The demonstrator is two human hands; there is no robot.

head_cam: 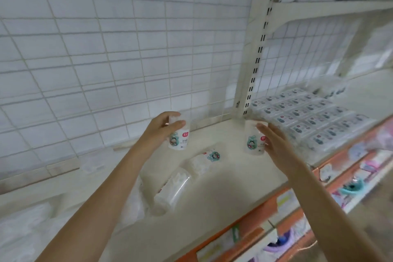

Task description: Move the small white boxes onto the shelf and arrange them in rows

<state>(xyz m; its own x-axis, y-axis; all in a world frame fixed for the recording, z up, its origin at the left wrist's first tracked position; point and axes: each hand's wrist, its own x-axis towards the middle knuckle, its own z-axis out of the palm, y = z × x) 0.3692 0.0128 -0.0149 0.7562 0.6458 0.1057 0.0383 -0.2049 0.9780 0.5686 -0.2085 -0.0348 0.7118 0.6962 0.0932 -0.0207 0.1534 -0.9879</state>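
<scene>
My left hand (162, 126) grips an upright clear plastic tub with a cartoon label (178, 138) at frame centre. My right hand (274, 140), fingers straight, touches a second tub (254, 141) standing on the cream shelf (223, 178); two more tubs (191, 174) lie between them.

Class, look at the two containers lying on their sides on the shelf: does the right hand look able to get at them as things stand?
Probably yes. The right hand is open beside an upright container, holding nothing, and the lying containers sit uncovered on the shelf just below and left of it.
</scene>
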